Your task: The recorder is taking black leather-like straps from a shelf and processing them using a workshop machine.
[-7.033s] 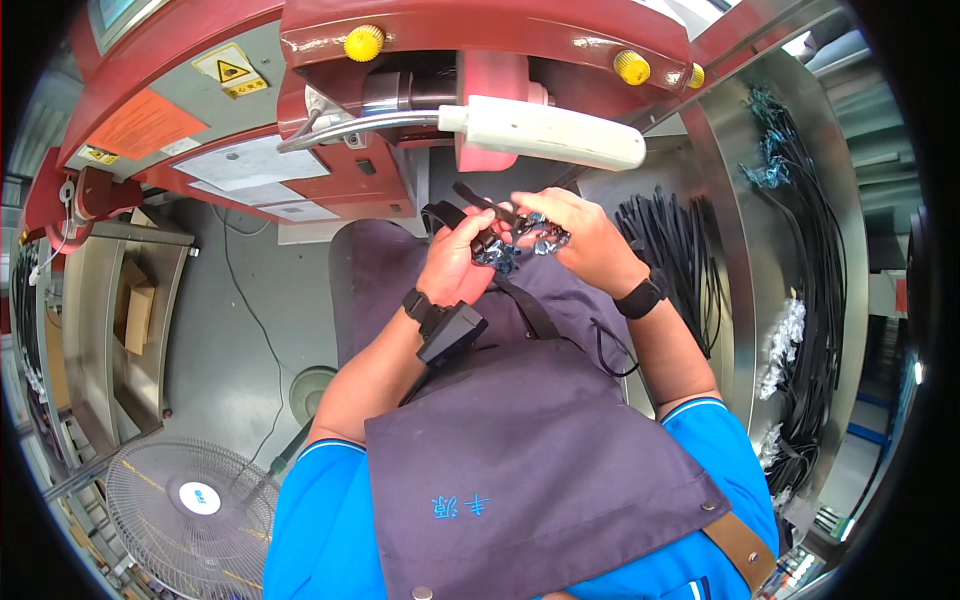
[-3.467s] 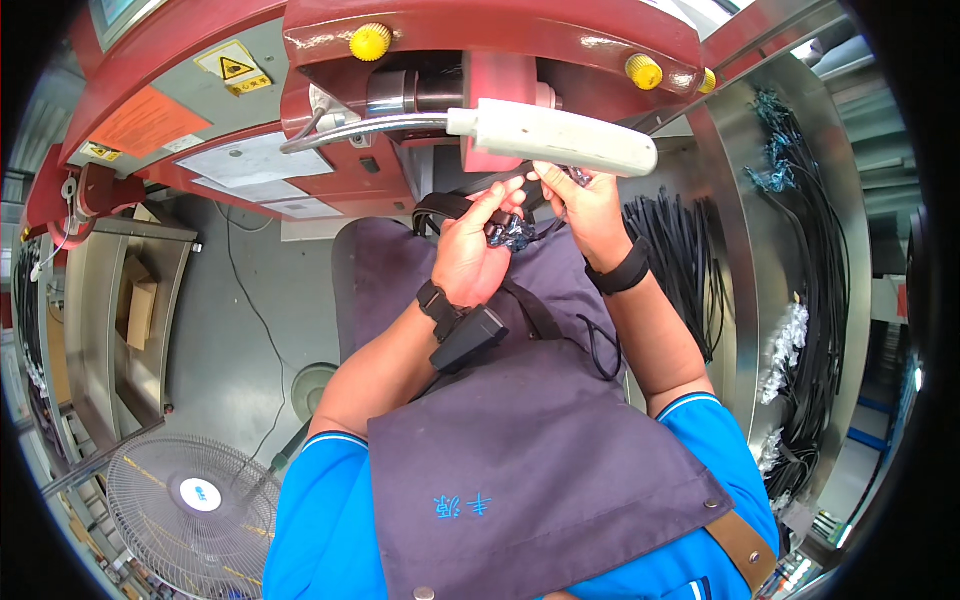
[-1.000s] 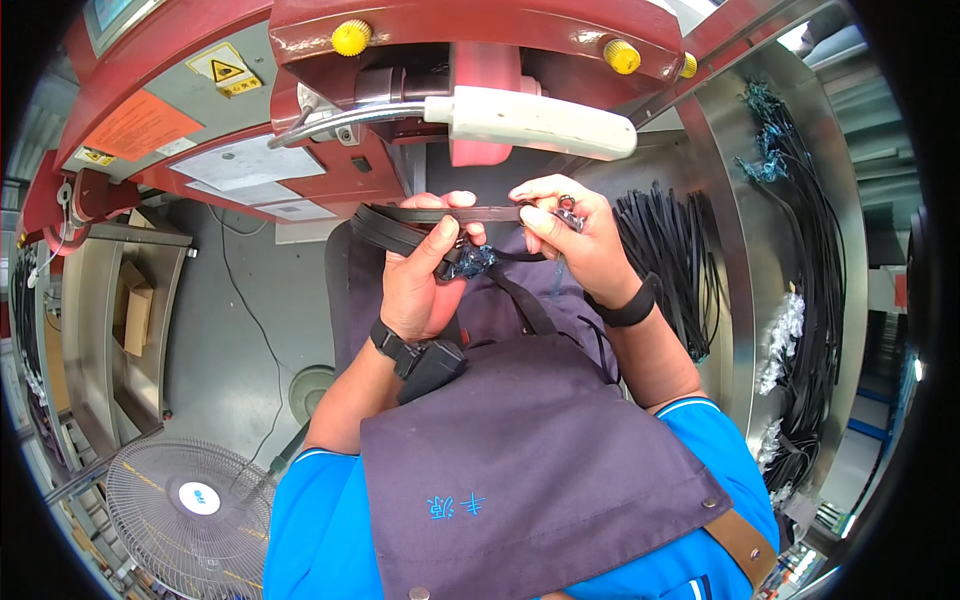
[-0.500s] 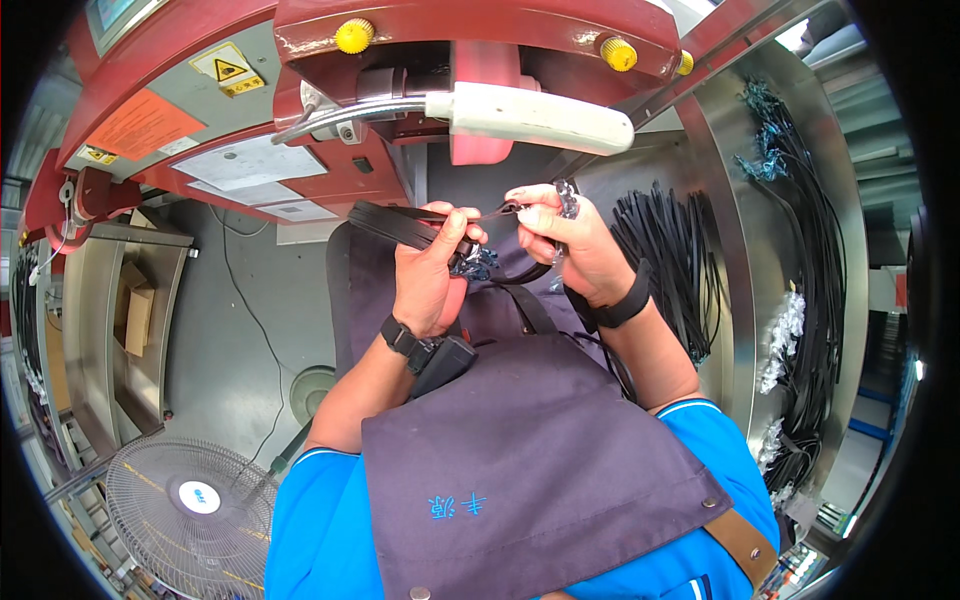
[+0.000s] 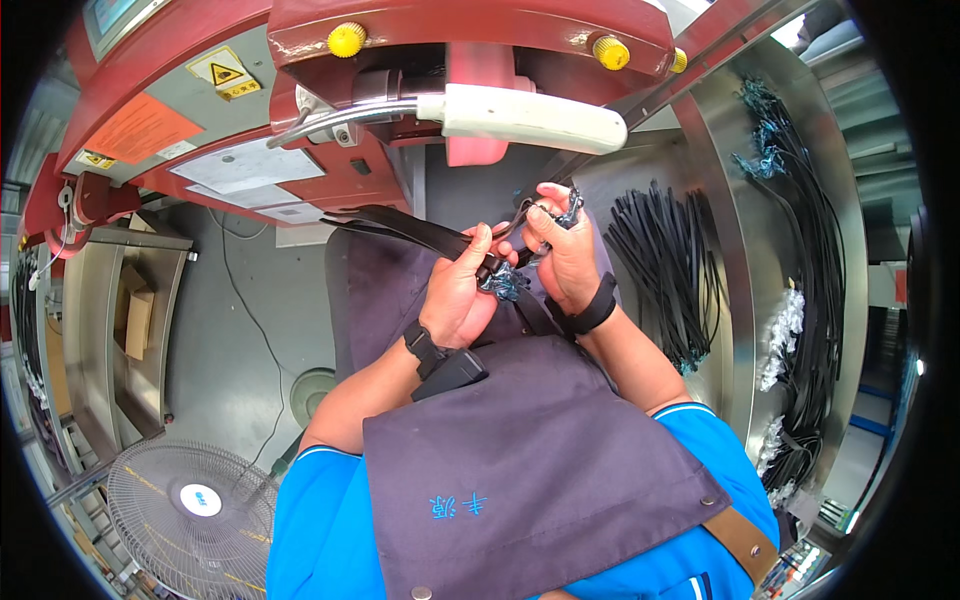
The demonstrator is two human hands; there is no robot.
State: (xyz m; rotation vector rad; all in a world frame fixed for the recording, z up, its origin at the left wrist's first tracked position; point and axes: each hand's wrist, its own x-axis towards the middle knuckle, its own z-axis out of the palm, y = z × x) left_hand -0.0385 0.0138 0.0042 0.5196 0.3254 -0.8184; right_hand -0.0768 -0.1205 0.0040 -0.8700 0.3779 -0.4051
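From the head, one fisheye camera looks down at both hands [image 5: 460, 298].

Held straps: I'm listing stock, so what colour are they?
Black straps, best seen in the head view.

A gap separates the right hand [image 5: 568, 248] from the obstructing white bar [image 5: 535, 118].

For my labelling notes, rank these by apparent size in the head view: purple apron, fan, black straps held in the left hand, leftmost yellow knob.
1. Purple apron
2. Fan
3. Black straps in the left hand
4. Leftmost yellow knob
Only visible parts are compared.
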